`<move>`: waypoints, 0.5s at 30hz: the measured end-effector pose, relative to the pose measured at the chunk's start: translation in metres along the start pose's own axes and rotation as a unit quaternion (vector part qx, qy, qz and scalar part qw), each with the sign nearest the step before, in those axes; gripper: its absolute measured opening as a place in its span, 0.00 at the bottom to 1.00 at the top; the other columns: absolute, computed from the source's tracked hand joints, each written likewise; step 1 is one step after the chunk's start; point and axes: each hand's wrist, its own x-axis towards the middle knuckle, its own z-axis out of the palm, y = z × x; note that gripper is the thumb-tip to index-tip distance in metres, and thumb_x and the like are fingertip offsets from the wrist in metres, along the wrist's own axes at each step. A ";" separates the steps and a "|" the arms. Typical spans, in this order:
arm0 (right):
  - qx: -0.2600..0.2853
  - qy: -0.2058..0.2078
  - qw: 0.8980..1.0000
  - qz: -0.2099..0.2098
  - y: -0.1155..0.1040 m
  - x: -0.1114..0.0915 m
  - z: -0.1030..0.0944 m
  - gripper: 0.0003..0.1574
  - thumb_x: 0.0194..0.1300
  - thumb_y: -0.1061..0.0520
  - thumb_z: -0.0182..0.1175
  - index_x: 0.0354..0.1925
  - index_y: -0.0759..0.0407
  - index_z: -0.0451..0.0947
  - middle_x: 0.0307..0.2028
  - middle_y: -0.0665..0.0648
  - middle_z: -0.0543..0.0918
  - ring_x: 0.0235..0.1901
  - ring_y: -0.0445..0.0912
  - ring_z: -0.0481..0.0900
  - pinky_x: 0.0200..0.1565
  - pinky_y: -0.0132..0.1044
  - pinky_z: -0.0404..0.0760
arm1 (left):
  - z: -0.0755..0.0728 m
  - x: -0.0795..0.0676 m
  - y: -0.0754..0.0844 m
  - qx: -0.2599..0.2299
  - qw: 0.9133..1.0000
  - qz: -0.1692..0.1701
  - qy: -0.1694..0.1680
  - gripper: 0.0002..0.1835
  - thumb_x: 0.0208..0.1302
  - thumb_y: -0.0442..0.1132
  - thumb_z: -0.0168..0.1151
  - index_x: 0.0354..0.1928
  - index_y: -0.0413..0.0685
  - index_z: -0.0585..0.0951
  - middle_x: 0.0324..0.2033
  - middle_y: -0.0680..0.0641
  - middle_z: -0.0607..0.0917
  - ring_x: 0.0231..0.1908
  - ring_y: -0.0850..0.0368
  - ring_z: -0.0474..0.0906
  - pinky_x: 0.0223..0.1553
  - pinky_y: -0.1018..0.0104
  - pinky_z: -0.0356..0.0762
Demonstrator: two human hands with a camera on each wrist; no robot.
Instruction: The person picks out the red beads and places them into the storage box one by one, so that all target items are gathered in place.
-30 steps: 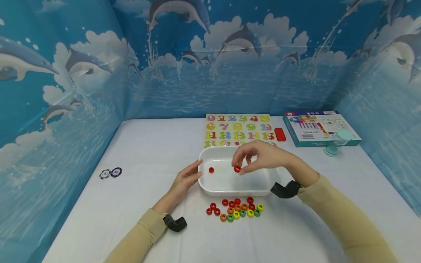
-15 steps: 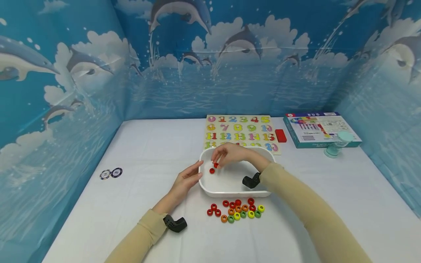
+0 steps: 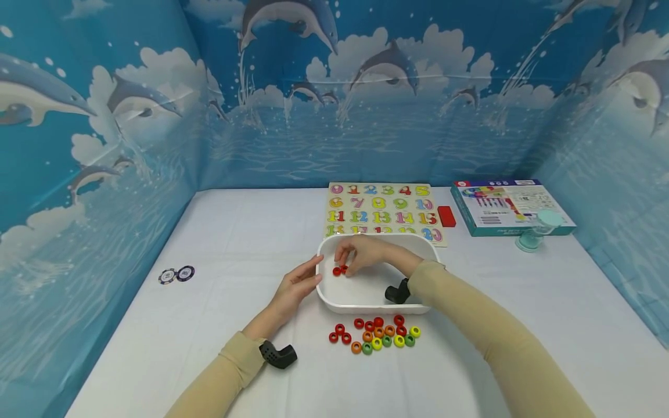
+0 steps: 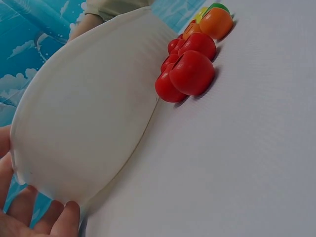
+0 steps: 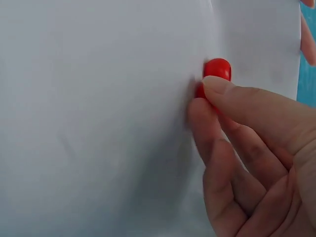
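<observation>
A white tray (image 3: pixel 376 309) stands in the middle of the table. Inside it, near the left end, lies a red bead (image 3: pixel 337 271). My right hand (image 3: pixel 363 254) reaches into the tray and pinches a second red bead (image 5: pixel 200 90) between thumb and fingertip, right beside the first; the fingers partly cover it. At the tray's left end, my left hand (image 3: pixel 292 288) touches the outer wall and rim with extended fingers (image 4: pixel 65 217). In front of the tray lie several loose ring-shaped beads (image 3: pixel 378 332), in red, orange, yellow and green.
Behind the tray lies a number board (image 3: pixel 370 203), with a red block (image 3: pixel 446 216) beside it. A flat box (image 3: pixel 509 206) and a small clear-green hourglass-shaped object (image 3: pixel 537 230) are at the back right. Two round chips (image 3: pixel 176 275) lie to the left.
My right hand has carried the red bead leftwards across the tray and lowered it beside the other red bead. The left hand has stayed at the tray's left end.
</observation>
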 end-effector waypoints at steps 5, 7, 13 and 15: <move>0.001 -0.004 1.000 0.005 -0.012 -0.019 -0.021 0.25 0.49 0.61 0.67 0.48 0.57 0.74 0.43 0.53 0.79 0.36 0.45 0.77 0.39 0.35 0.77 | -0.002 0.003 -0.009 -0.012 1.000 -0.005 0.002 0.26 0.62 0.34 0.53 0.63 0.45 0.64 0.66 0.48 0.54 0.64 0.53 0.52 0.57 0.63 0.63; 0.003 0.008 1.000 -0.005 -0.020 -0.035 -0.035 0.27 0.50 0.60 0.66 0.51 0.57 0.72 0.46 0.56 0.77 0.38 0.45 0.77 0.41 0.36 0.78 | -0.004 0.005 -0.015 -0.017 1.000 -0.007 0.003 0.26 0.62 0.35 0.54 0.63 0.46 0.65 0.66 0.49 0.55 0.63 0.54 0.52 0.57 0.63 0.63; 0.039 0.050 0.994 -0.088 -0.040 -0.096 -0.055 0.26 0.54 0.55 0.64 0.52 0.55 0.71 0.48 0.58 0.76 0.42 0.46 0.77 0.44 0.40 0.77 | -0.009 0.010 -0.026 -0.015 1.000 0.001 0.014 0.27 0.58 0.42 0.59 0.61 0.51 0.68 0.65 0.53 0.58 0.63 0.57 0.54 0.56 0.64 0.64; 0.065 0.053 0.989 -0.122 -0.040 -0.115 -0.050 0.24 0.55 0.56 0.63 0.51 0.57 0.72 0.46 0.58 0.76 0.41 0.47 0.77 0.43 0.40 0.78 | -0.010 0.010 -0.027 -0.007 1.000 0.005 0.017 0.27 0.58 0.44 0.60 0.61 0.53 0.68 0.65 0.53 0.58 0.63 0.57 0.54 0.56 0.65 0.64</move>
